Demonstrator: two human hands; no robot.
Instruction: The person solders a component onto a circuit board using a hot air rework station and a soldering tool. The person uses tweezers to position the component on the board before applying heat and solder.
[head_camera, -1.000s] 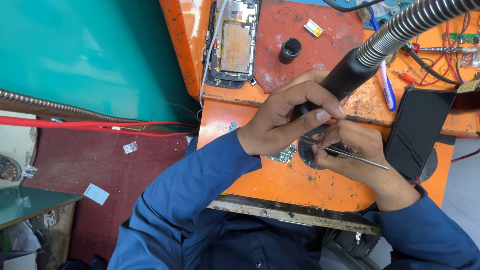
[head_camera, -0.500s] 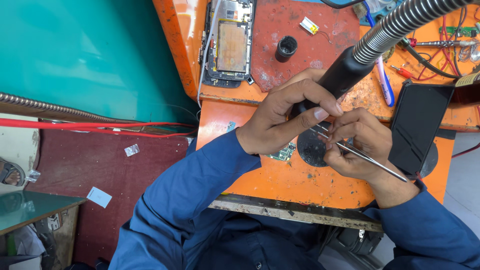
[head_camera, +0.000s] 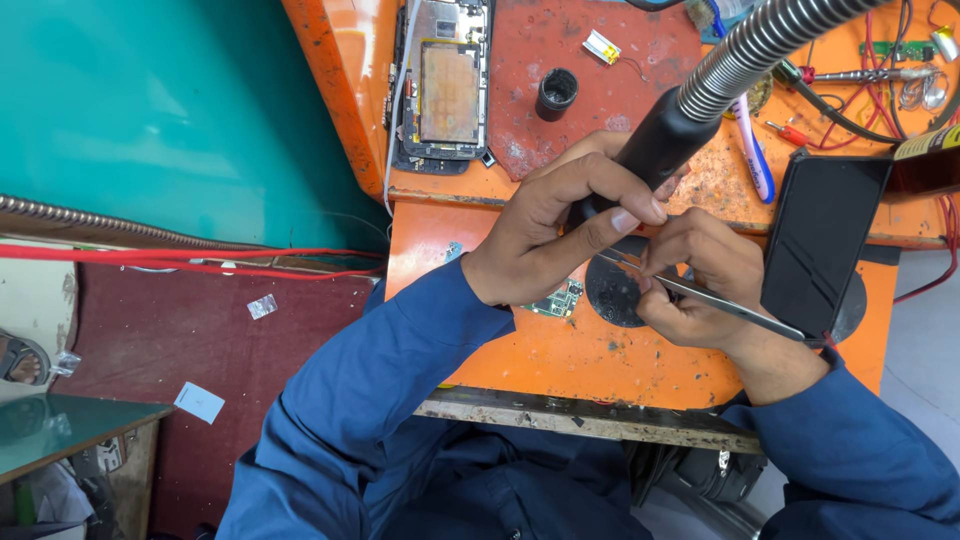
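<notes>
Your left hand (head_camera: 545, 240) closed around the black hot-air handle (head_camera: 655, 150), centre frame, long axis running from upper right, nozzle aimed lower left, your right hand (head_camera: 700, 275) pinching metal tweezers (head_camera: 720, 300), tips pointing left toward the small circuit board (head_camera: 558, 298), orange bench (head_camera: 560, 350) beneath.

Orange workbench (head_camera: 560, 370): painted surface, scuffed, stained, rough; front edge bare worn metal.
Hot-air wand (head_camera: 655, 150), in left hand (head_camera: 545, 235) over bench centre: matt black plastic grip, ribbed shiny metal hose behind.
Tweezers (head_camera: 720, 300), in right hand (head_camera: 700, 280) just right of wand tip: smooth bright steel.
Dark round pad (head_camera: 612, 292) under tips: matt, dull.
Opened phone (head_camera: 447, 80) at bench far left: bare metal frame, tarnished plate.
Black slab (head_camera: 820, 240) at bench right: smooth, slightly glossy.
Sleeves (head_camera: 400, 400): blue woven cloth, matt.
</notes>
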